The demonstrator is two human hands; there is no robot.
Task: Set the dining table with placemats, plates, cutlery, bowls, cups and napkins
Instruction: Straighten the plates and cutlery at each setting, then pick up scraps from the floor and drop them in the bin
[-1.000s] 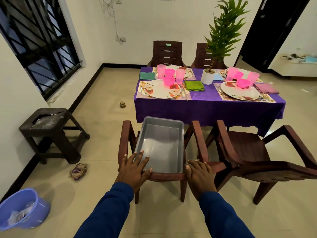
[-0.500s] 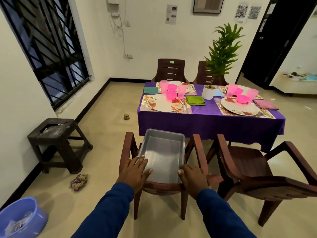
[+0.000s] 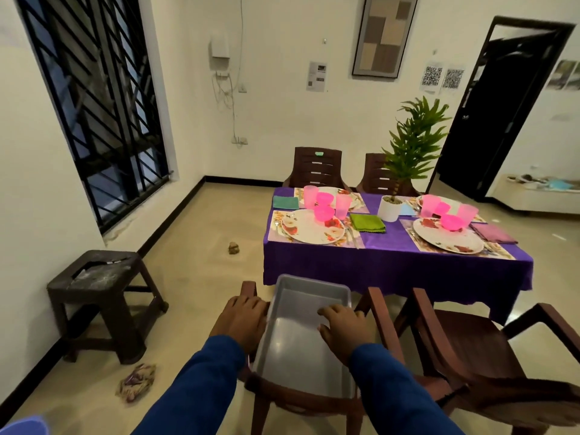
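Note:
An empty grey tub lies on the seat of a brown chair in front of me. My left hand holds the tub's left rim and my right hand holds its right rim, thumb inside. Beyond stands the table with a purple cloth. On it are floral placemats, a near-left plate, a near-right plate, pink cups and bowls, cutlery, and a green napkin, a teal napkin and a purple napkin.
A potted plant stands mid-table. A second brown chair is at my right, with two more behind the table. A dark stool stands by the left wall, a crumpled cloth lies on the floor, and a blue bucket sits at the lower-left corner.
Both hands slid forward from the tub's near edge to its side rims. My view lifted, showing more of the wall and less of the floor.

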